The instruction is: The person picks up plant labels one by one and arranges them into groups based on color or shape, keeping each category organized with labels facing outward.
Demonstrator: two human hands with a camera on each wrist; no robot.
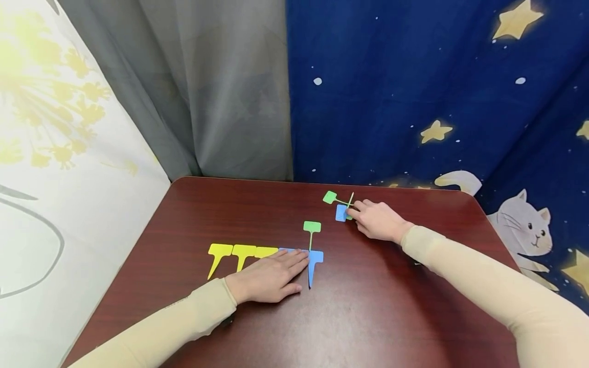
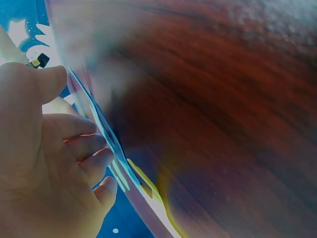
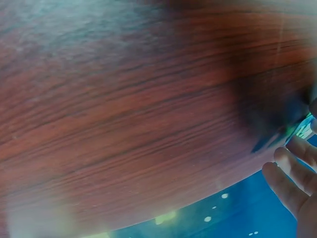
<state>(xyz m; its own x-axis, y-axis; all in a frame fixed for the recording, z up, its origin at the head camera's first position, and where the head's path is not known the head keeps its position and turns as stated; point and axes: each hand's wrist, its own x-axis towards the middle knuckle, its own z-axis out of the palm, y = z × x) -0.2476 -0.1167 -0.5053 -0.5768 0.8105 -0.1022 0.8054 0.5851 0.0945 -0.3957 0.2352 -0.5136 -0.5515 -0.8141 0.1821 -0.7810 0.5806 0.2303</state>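
Observation:
Several yellow T-shaped plant labels [image 1: 220, 250] lie in a row on the table, continuing rightward into blue T-shaped plant labels [image 1: 315, 256]. My left hand [image 1: 273, 276] rests palm down over the middle of this row, with straight fingers, partly hiding labels. A green plant label [image 1: 312, 226] stands out above the row, its stem pointing down to the blue end. Farther back, my right hand [image 1: 379, 221] touches a small loose group with its fingertips. There a blue label [image 1: 340, 213] and a green label [image 1: 330, 197] show, plus another green one partly beneath the fingers.
The dark red wooden table [image 1: 368, 317] ends at a back edge just behind the loose labels. Beyond it hang a grey curtain [image 1: 234, 92] and a blue starry curtain [image 1: 391, 92]. A white patterned curtain [image 1: 69, 204] runs along the left side.

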